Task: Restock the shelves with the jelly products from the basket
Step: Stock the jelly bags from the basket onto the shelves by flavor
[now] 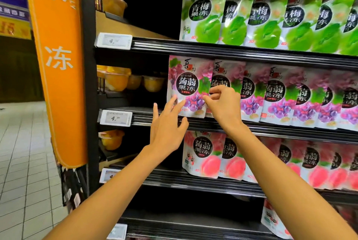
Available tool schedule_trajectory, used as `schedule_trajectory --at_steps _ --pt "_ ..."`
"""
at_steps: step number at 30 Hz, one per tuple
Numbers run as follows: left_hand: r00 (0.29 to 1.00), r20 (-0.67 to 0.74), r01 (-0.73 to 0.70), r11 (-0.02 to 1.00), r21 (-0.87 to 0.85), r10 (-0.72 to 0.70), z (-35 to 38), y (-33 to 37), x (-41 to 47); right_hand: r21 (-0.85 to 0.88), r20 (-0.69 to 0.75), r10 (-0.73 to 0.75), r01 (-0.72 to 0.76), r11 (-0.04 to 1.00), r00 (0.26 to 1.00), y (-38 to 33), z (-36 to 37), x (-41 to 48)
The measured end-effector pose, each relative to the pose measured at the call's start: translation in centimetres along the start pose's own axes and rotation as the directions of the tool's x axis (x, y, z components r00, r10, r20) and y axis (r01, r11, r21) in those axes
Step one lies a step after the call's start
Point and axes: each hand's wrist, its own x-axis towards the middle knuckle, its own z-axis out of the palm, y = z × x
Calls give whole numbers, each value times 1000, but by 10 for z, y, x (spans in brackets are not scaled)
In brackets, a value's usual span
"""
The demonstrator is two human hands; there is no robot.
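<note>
A purple grape jelly pouch (188, 82) stands upright at the left end of the middle shelf's row of grape pouches (279, 96). My left hand (166, 129) is spread open, its fingertips touching the pouch's lower left corner. My right hand (224, 104) pinches the pouch's right edge between thumb and fingers. The basket is out of view.
Green plum jelly pouches (251, 13) fill the shelf above and pink peach pouches (232, 156) the shelf below. Orange fruit cups (118, 80) sit at the left of the shelves. An orange sign panel (58, 55) hangs at the left. Price tags (116, 117) line the shelf edges.
</note>
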Motion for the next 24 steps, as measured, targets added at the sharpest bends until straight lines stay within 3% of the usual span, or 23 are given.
schedule_trajectory --at_steps 12,18,21,24 --pt "996 88 14 996 -85 -7 2 5 6 9 -17 44 -44 999 999 8 -9 -11" --pt "995 -91 -72 956 -284 47 -2 10 -16 -69 -92 95 -101 992 991 5 -20 -41" --pt "985 -164 -114 917 -383 54 5 8 -48 -15 -82 164 -166 986 983 14 -24 -76" --pt "998 -43 -58 907 -417 43 23 -3 -99 26 -4 235 -235 972 972 41 -24 -126"
